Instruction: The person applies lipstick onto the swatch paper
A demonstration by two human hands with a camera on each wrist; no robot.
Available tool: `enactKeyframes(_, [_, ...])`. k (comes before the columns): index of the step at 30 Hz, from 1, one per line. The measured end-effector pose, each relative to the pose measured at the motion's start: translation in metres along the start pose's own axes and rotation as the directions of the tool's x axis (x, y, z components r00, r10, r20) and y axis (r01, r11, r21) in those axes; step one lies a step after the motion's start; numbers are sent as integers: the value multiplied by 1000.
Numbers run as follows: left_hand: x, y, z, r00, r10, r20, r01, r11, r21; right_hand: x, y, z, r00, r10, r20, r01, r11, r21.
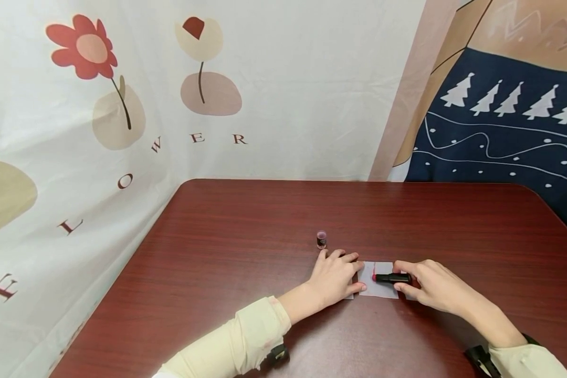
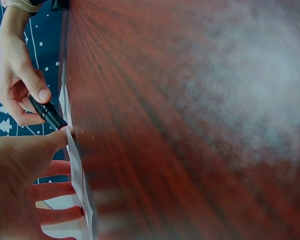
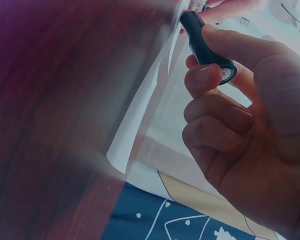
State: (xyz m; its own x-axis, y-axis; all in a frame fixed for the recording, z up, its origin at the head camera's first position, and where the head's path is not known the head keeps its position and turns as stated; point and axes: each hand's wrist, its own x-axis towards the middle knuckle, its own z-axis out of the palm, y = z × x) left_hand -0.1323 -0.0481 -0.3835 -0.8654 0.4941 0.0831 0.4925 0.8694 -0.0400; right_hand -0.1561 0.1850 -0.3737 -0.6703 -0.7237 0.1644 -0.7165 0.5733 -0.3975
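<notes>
My right hand (image 1: pixel 437 286) pinches a black lipstick (image 1: pixel 391 278) between thumb and fingers. Its red tip meets a small white paper (image 1: pixel 380 290), where a thin red streak runs up from the tip. In the right wrist view the round label on the lipstick's base (image 3: pixel 226 74) shows, and the remaining fingers curl in toward the palm. Spread flat at the paper's left side, my left hand (image 1: pixel 333 278) rests with thumb and fingertips on its edge. More white paper shows beneath both hands. A small translucent cap (image 1: pixel 321 240) with a dark band stands just beyond the left fingertips.
The reddish-brown wooden table (image 1: pixel 245 226) reaches back to a white curtain (image 1: pixel 302 136) printed with flowers and letters. A navy cloth (image 1: pixel 501 142) with white trees hangs behind the far right side. Each wrist wears a black strapped device (image 1: pixel 277 354).
</notes>
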Motion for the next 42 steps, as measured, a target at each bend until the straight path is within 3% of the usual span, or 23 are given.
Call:
enactKeyframes(10, [-1,0,4,1000,-7,14,7,1000,-9,-3,-2,3,1000,6,25,-6,1000,14])
enactKeyframes(42, [-1,-1,3,1000,-6,-4,6,1000,-5,-4,-4,2,1000,-16,-7,16,999,31])
